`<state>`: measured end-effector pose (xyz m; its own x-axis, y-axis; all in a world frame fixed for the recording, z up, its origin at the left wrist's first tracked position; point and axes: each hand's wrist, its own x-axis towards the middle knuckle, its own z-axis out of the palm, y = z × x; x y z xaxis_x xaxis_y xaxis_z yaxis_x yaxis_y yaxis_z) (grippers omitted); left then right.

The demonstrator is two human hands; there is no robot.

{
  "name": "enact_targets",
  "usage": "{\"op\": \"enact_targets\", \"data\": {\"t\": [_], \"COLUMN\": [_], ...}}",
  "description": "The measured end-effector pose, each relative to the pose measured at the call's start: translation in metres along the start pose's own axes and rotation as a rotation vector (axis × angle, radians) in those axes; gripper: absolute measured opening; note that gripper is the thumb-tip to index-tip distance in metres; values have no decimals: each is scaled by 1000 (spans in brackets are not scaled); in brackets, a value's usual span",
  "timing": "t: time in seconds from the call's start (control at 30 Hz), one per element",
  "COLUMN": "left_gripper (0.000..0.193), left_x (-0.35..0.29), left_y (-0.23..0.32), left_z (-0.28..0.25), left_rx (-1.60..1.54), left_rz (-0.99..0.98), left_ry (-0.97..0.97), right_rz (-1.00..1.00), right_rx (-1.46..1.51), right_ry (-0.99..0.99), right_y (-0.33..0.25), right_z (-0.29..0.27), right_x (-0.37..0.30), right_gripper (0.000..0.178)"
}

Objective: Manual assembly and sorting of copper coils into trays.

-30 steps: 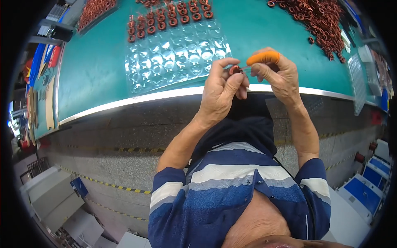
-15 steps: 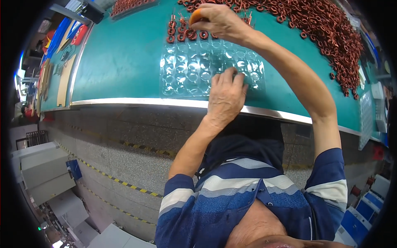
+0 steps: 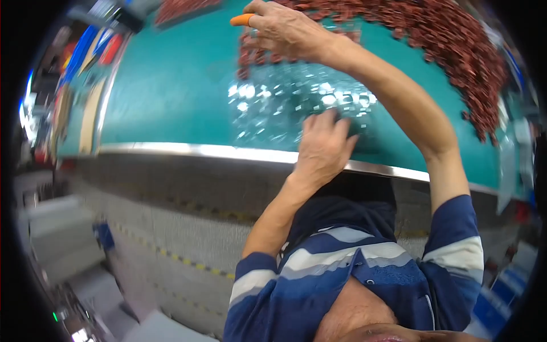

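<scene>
A clear plastic blister tray (image 3: 273, 108) with rows of round pockets lies on the green table near its front edge. Red-brown wire-wound ring coils (image 3: 244, 65) fill its far rows, partly covered by my right hand. My left hand (image 3: 322, 139) is at the tray's near right part, fingers apart and somewhat blurred, with nothing visible in them. Over the coils at the far end reaches my right hand (image 3: 288, 31), an orange finger cot (image 3: 242, 20) on one finger. Its fingers are spread, and no coil shows between them.
A large heap of ring coils (image 3: 456, 51) spreads along the table's far and right sides. Another filled tray (image 3: 185, 10) sits at the far left. The table's metal front edge (image 3: 216, 150) runs before me. Cardboard strips (image 3: 91, 117) lie at the left.
My right hand has moved left over the far rows, its orange-tipped finger now stretched out. My left hand's fingers have spread. The whole view has shifted slightly and blurred.
</scene>
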<state>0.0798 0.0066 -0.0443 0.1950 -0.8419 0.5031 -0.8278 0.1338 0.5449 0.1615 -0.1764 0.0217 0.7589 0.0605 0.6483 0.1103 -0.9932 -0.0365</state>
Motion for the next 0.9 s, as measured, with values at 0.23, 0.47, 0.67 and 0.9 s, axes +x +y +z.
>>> {"op": "enact_targets", "data": {"t": [0.23, 0.47, 0.67, 0.9], "left_gripper": [48, 46, 42, 47], "left_x": [-6, -3, -12, 15], "left_y": [-5, 3, 0, 56], "left_z": [-14, -11, -15, 27], "left_rx": [102, 91, 80, -755], "left_rz": [25, 43, -10, -275], "left_ry": [-169, -191, -154, -34], "right_rz": [369, 930, 906, 1168], "right_rx": [-212, -878, -542, 787], "right_ry": [-81, -324, -120, 196], "right_y": [10, 50, 50, -62], "right_z": [-105, -233, -224, -200], "right_x": [-191, -340, -374, -259], "right_gripper": [28, 37, 18, 27]}}
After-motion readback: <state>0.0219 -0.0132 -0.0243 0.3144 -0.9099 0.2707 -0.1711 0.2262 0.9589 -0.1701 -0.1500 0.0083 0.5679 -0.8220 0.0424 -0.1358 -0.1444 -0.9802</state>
